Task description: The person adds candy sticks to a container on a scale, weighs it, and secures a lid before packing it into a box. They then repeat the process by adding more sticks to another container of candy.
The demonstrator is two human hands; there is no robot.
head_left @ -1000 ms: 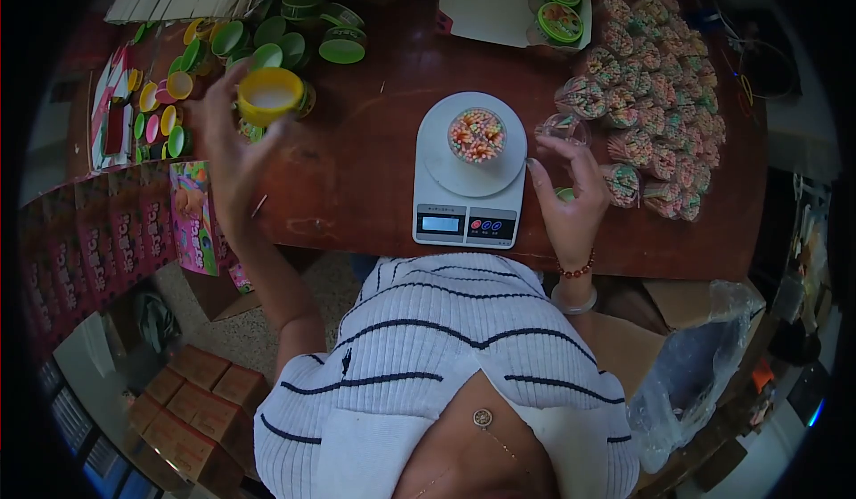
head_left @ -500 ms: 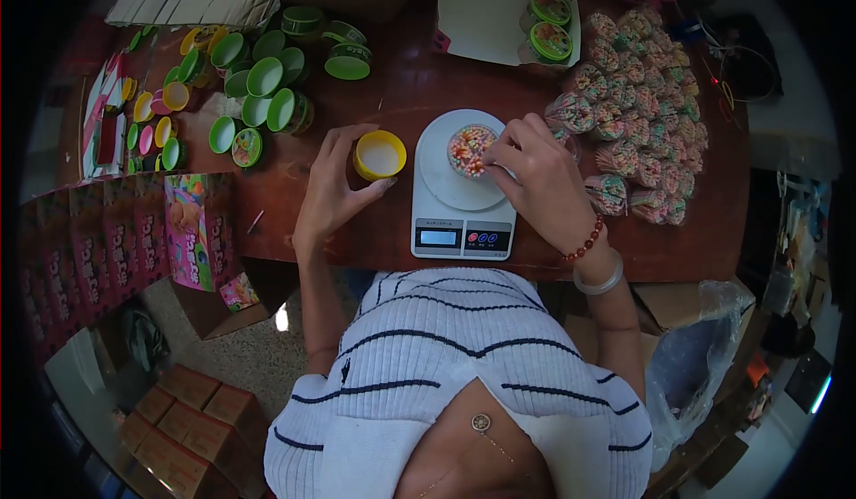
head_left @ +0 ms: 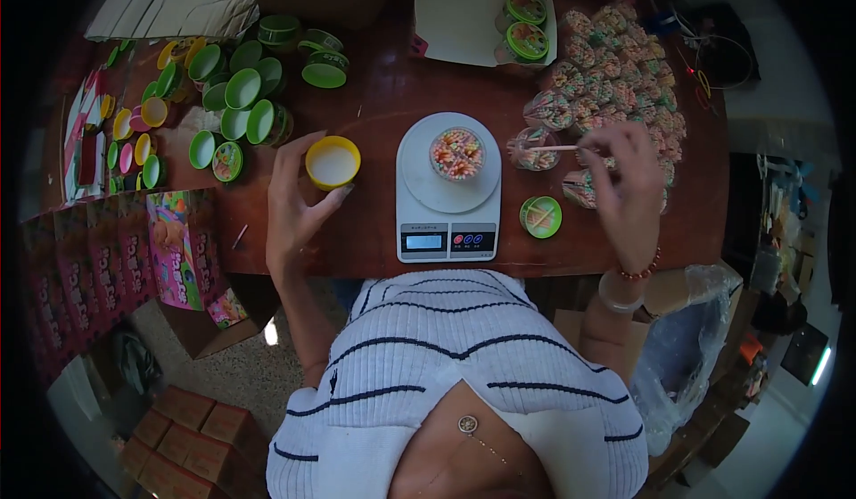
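My left hand [head_left: 292, 197] rests at the table with fingers curved around a round yellow lid [head_left: 333, 162], its pale inside facing up. My right hand [head_left: 631, 191] pinches a thin pale-pink stick [head_left: 555, 148], whose far end reaches over a clear cup [head_left: 528, 149] of sticks lying on its side. On the white kitchen scale [head_left: 449, 216] between my hands stands a clear cup packed with colourful sticks [head_left: 457, 154], seen from above. A small green lid [head_left: 540, 217] with a few sticks in it lies right of the scale.
Bundled cups of sticks [head_left: 615, 80] crowd the right side. Green lids [head_left: 242, 89] and yellow lids are scattered at the left. Two green-lidded cups [head_left: 526, 41] stand on a white carton flap. Printed pink boxes [head_left: 183, 249] line the left edge; a plastic bag [head_left: 695, 356] hangs at the right.
My right hand has moved right, away from the cup on the scale, and now pinches a stick near the tipped cup. My left hand still holds the yellow lid. The view has shifted slightly.
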